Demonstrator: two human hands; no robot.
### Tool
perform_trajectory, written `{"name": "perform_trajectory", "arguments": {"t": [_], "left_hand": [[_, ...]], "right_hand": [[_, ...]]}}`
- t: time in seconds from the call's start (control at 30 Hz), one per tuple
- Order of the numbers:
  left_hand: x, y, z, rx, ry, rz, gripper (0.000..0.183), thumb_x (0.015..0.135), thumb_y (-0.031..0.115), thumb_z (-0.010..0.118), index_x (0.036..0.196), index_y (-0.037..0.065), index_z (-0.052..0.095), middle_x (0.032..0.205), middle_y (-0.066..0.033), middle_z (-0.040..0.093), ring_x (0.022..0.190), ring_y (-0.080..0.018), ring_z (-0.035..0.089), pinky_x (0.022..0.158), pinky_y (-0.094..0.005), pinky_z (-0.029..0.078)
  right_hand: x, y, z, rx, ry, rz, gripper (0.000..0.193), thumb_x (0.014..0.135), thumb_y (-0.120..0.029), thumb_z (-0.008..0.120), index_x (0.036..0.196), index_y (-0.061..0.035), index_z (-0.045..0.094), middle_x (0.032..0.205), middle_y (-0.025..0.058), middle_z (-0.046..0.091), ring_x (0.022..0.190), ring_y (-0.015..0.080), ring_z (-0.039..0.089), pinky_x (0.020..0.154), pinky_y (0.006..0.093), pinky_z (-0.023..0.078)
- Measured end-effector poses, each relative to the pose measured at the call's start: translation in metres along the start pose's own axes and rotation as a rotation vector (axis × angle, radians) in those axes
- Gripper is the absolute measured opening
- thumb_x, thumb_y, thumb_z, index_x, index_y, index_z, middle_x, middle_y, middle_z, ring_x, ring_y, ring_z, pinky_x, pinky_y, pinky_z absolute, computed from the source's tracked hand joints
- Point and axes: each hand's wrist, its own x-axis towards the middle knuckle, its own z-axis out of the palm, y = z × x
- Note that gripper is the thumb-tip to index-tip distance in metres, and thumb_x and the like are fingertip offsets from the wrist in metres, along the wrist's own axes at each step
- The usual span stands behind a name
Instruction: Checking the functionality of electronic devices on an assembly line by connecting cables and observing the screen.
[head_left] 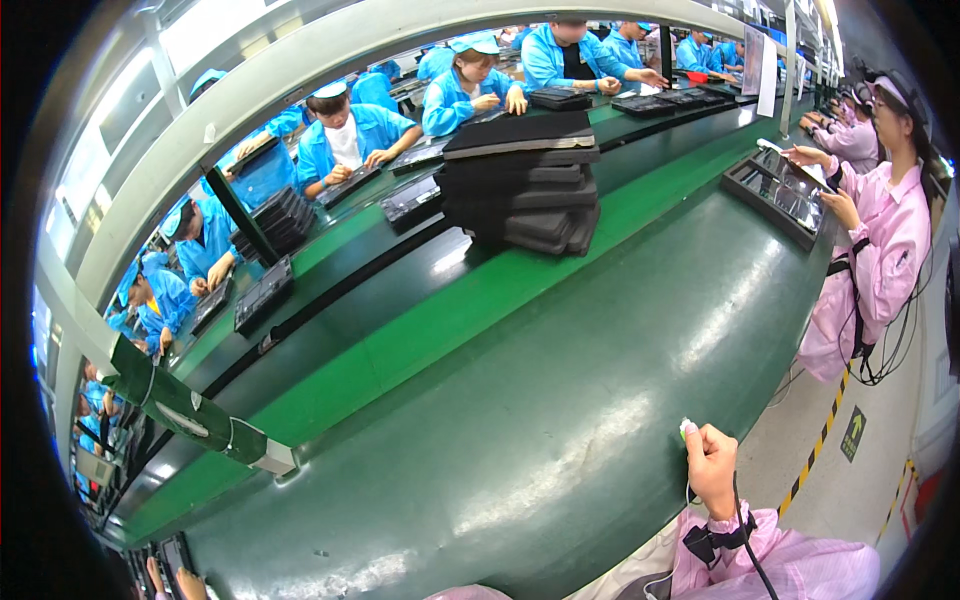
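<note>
My right hand is raised over the near right edge of the green worktable. Its fingers are closed on a small white and green piece, too small to name. A thin white cord runs down below the hand. Around my right wrist is a black strap with a black cable beside it. My left hand does not show; only a bit of pink cloth is visible at the lower edge.
Stacked black foam trays stand across the table. A metal post rises at left. A pink-clad co-worker handles parts over a black tray at right. Another person's hands show lower left. Blue-clad workers sit opposite.
</note>
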Motion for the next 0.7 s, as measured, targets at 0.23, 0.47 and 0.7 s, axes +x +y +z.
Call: {"name": "perform_trajectory", "arguments": {"t": [0.23,0.47,0.7], "left_hand": [[-0.01,-0.001,0.012,-0.28,-0.05,-0.136,0.016,0.088,0.017,0.043,0.086,0.001,0.039,0.08,-0.0092,0.046,0.078,-0.0204,0.045,0.068,-0.0328,0.039],[-0.018,0.002,0.02,-0.557,-0.112,-0.243,0.018,0.088,0.018,0.044,0.089,0.001,0.041,0.082,-0.0099,0.048,0.079,-0.0209,0.048,0.068,-0.0331,0.041],[-0.022,0.007,0.033,-0.852,-0.176,-0.324,0.02,0.088,0.02,0.045,0.092,0.0,0.042,0.084,-0.0106,0.05,0.08,-0.0214,0.05,0.069,-0.0334,0.042]], "right_hand": [[0.0,-0.003,0.001,0.006,-0.015,0.006,0.039,0.085,-0.009,0.059,0.052,-0.0018,0.04,0.044,-0.0056,0.031,0.044,0.0012,0.024,0.038,0.0239,0.016],[-0.001,0.002,0.002,0.007,-0.009,0.0,0.039,0.084,-0.01,0.059,0.052,-0.0014,0.04,0.044,-0.0052,0.031,0.044,0.0013,0.025,0.038,0.0239,0.017],[0.001,0.0,-0.001,-0.002,-0.006,0.01,0.039,0.084,-0.009,0.06,0.052,-0.0014,0.04,0.043,-0.0047,0.031,0.043,0.0017,0.025,0.038,0.024,0.017]]}}
